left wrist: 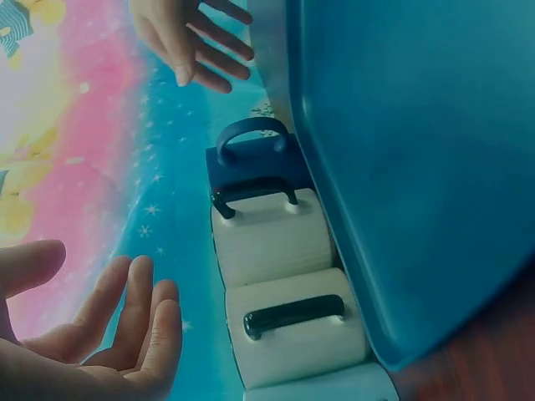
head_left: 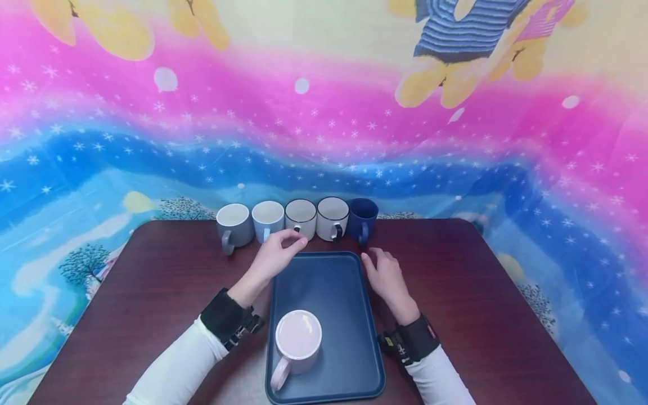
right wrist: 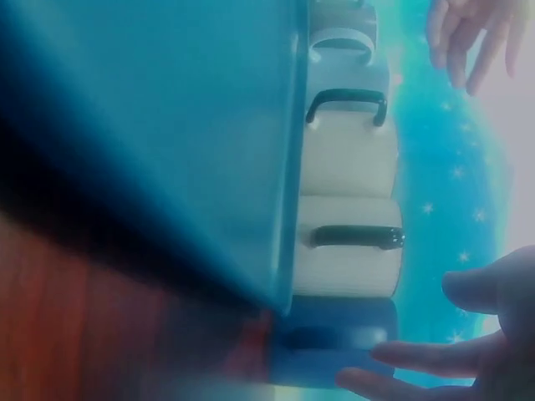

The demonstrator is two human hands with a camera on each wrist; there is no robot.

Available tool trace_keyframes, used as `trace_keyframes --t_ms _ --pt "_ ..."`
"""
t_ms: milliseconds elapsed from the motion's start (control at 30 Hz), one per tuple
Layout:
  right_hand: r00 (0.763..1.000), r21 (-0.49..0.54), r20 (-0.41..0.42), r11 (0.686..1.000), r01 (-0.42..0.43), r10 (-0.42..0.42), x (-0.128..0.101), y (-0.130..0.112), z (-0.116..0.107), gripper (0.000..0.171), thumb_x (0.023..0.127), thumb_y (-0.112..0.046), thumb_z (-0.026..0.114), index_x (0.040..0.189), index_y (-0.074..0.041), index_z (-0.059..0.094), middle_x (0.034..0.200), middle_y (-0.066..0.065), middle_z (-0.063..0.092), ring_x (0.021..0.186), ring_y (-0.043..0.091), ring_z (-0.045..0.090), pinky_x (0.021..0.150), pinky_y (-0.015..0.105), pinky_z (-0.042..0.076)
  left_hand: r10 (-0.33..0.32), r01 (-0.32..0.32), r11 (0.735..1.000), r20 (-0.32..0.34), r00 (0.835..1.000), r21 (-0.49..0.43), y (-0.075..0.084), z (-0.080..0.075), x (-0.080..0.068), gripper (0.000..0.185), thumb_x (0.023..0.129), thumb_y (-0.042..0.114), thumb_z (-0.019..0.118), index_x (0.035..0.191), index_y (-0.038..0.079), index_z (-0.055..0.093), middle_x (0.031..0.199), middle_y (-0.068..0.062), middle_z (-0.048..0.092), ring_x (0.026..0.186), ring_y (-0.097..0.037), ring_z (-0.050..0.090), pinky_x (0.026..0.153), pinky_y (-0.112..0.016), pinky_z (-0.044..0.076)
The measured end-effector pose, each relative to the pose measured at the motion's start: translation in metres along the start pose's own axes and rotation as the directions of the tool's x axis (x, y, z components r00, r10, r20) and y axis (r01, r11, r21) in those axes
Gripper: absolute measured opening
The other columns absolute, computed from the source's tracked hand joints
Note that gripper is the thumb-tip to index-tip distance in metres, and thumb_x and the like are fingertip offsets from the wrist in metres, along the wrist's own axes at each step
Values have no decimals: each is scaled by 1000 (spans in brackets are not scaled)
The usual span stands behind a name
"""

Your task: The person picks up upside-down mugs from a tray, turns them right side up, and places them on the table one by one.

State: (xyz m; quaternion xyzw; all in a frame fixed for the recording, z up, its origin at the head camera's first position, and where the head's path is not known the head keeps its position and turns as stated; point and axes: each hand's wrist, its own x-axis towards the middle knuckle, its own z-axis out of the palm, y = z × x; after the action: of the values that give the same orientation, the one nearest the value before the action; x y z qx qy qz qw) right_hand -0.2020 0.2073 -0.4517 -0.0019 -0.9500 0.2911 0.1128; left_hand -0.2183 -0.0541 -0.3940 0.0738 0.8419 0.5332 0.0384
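My left hand [head_left: 275, 250] hovers loose and empty by the middle white mug [head_left: 301, 218] in a row of five empty mugs, my right hand [head_left: 386, 275] rests relaxed beside the tray [head_left: 349, 315], which holds one empty pink mug [head_left: 297, 340].

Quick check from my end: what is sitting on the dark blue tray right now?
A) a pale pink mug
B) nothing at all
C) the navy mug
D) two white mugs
A: a pale pink ceramic mug stands alone at the near end of the dark blue rectangular plastic tray; the other five mugs stand in a row on the table behind the tray.
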Motion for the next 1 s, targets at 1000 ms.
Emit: trace_keyframes --t_ms 1000 --pt "999 22 39 999 26 -27 -3 -33 3 46 98 -36 50 129 -2 53 125 21 58 117 38 53 96 52 45 -11 13 999 44 999 -36 -38 -14 -67 22 90 30 65 98 10 66 91 -4 69 92 -25 65 81 -34 53"
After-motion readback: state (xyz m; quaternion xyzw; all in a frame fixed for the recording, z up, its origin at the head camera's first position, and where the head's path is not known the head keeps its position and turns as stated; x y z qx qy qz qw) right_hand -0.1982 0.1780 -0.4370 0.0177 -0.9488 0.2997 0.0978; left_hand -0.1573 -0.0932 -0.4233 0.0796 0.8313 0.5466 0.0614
